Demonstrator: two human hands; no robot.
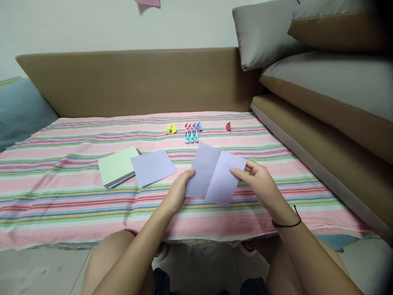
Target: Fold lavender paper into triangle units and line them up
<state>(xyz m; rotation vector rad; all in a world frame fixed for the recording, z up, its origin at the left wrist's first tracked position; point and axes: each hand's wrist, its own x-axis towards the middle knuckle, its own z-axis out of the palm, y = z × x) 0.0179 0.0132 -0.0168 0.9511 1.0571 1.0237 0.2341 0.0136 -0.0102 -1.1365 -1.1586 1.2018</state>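
A lavender sheet of paper (pixel 225 176) with one crease down its middle is held up off the cloth, its two halves slightly angled. My left hand (pixel 180 186) pinches its left edge, thumb on top. At the opposite edge my right hand (pixel 256 178) grips it, thumb on the front and fingers behind. Left of my left hand lie loose lavender sheets (pixel 152 167), partly overlapping a stack of pale green paper (pixel 119 166). Beyond the held sheet stand small folded paper pieces: pink and purple ones (pixel 193 127), and turquoise ones (pixel 191 137) in front of them.
A yellow and green folded pair (pixel 171 129) and a red folded piece (pixel 228 126) also sit on the striped cloth (pixel 76 172). Brown and grey cushions (pixel 331 86) are piled along the right. A brown backrest (pixel 147 82) closes off the far side; a blue cushion (pixel 23 108) is left.
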